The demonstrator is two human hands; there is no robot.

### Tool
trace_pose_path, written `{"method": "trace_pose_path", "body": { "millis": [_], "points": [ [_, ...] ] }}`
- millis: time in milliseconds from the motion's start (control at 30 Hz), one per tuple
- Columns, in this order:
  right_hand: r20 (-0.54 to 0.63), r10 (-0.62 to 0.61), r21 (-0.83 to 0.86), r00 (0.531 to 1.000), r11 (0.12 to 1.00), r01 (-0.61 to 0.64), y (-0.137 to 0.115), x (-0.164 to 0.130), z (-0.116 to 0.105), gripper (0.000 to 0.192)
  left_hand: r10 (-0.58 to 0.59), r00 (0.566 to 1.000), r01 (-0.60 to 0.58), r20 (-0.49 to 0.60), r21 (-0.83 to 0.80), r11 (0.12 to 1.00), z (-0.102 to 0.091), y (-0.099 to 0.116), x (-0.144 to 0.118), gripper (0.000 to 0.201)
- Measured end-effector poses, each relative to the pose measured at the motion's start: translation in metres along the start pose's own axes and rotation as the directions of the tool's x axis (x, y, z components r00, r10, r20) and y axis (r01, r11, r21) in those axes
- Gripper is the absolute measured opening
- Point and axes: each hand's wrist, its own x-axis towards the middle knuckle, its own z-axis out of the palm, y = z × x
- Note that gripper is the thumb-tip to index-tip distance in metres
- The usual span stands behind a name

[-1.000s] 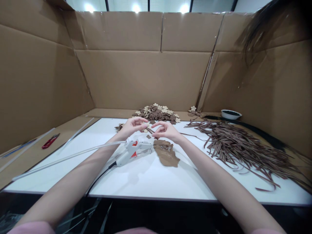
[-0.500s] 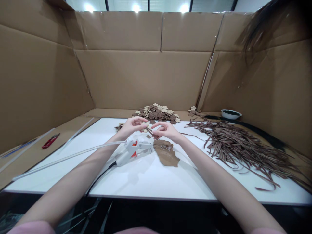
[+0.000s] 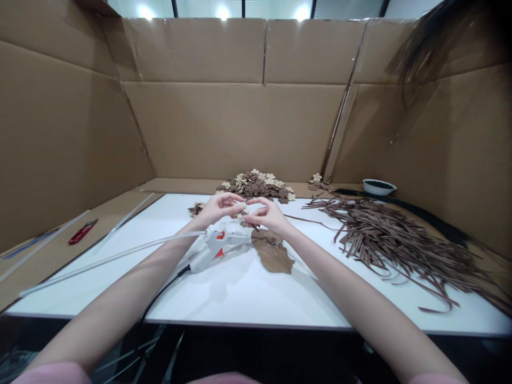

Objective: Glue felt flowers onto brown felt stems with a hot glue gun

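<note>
Between both hands' grip (image 3: 245, 209), a small pale flower piece (image 3: 241, 209) sits pinched.

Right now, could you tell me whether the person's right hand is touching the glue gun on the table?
Apart. In the head view the right hand is raised beyond the glue gun, with white table visible between them.

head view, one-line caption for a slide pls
Both hands, left hand and right hand, pinch a small cream piece above a glue gun on a white table.
</note>
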Motion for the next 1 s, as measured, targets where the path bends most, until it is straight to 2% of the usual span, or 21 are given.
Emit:
{"method": "trace_pose_path", "body": {
  "millis": [333,1000],
  "points": [
    [-0.107,0.05,-0.009,0.993,0.999,-0.051,-0.0084,-0.0029,0.0098,0.049,0.002,1.0,-0.002,0.016,-0.006,1.0,0.0031,-0.0003,-0.0003,0.044],
    [-0.083,0.02,0.017,0.996,1.0,-0.019,-0.0029,0.0005,0.0072,0.05,0.009,0.999,-0.006,0.039,-0.058,0.998,0.0029,-0.0024,0.0011,0.042]
  ]
}}
